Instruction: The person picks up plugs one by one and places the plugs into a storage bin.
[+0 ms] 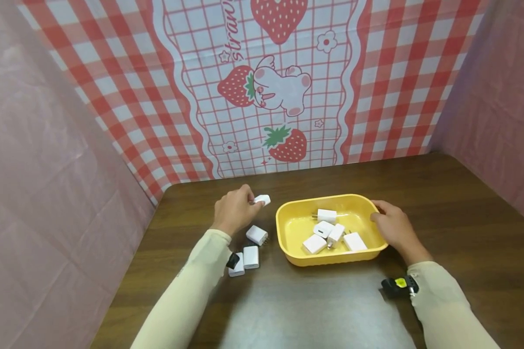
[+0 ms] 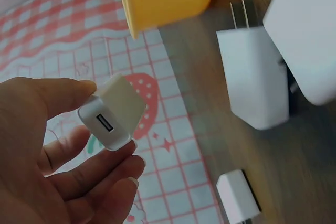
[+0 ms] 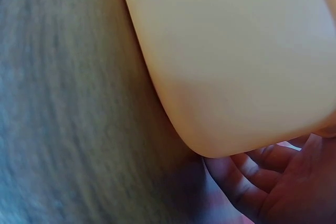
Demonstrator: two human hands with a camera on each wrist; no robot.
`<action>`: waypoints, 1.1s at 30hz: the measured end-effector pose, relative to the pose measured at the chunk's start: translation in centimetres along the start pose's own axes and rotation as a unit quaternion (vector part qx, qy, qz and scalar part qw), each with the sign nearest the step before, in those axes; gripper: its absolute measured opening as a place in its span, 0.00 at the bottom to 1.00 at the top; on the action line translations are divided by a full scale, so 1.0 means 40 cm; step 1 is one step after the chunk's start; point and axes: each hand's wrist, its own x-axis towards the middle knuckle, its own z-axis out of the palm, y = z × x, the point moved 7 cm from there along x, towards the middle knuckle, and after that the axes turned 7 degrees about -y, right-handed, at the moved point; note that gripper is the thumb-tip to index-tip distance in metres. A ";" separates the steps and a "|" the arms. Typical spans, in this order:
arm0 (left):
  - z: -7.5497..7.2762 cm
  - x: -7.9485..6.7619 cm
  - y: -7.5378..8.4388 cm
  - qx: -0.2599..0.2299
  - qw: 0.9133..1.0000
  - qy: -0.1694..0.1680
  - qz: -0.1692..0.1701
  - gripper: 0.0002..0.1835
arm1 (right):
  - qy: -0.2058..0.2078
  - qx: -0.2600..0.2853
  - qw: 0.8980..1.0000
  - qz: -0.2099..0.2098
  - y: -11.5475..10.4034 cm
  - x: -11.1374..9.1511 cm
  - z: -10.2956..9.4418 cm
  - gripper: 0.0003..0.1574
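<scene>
My left hand [image 1: 235,209] pinches a white USB charger [image 2: 113,114] between thumb and fingers, above the table to the left of the yellow basin [image 1: 288,206]. The held charger's USB port faces the left wrist camera. Below that hand lie three loose chargers: one with its prongs showing [image 1: 256,234], a second one [image 1: 251,257] and a third [image 1: 236,266] partly hidden by the wrist strap. Inside the basin are several more white chargers [image 1: 326,216]. At the basin's right end, my right hand [image 1: 395,228] grips the rim, thumb on the inner side, with its fingers against the outside wall [image 3: 236,66].
A brown wooden table [image 1: 454,218] bears everything. Behind it hangs a red-checked strawberry cloth [image 1: 284,92]. Pink sheets hang at the left [image 1: 48,169] and right [image 1: 493,111]. Each wrist wears a black strap [image 1: 233,261].
</scene>
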 end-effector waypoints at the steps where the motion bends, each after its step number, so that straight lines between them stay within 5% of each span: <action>1: -0.003 -0.003 0.008 -0.003 1.000 0.005 0.008 0.17 | 0.000 0.000 1.000 -0.001 0.001 0.000 0.000 0.36; 17: -0.011 -0.041 0.111 0.006 0.992 0.044 0.117 0.15 | -0.002 0.004 1.000 0.001 0.005 0.001 0.002 0.35; 33: 0.004 -0.065 0.188 0.038 0.984 0.015 0.174 0.14 | -0.004 0.001 1.000 0.005 0.004 0.001 0.002 0.36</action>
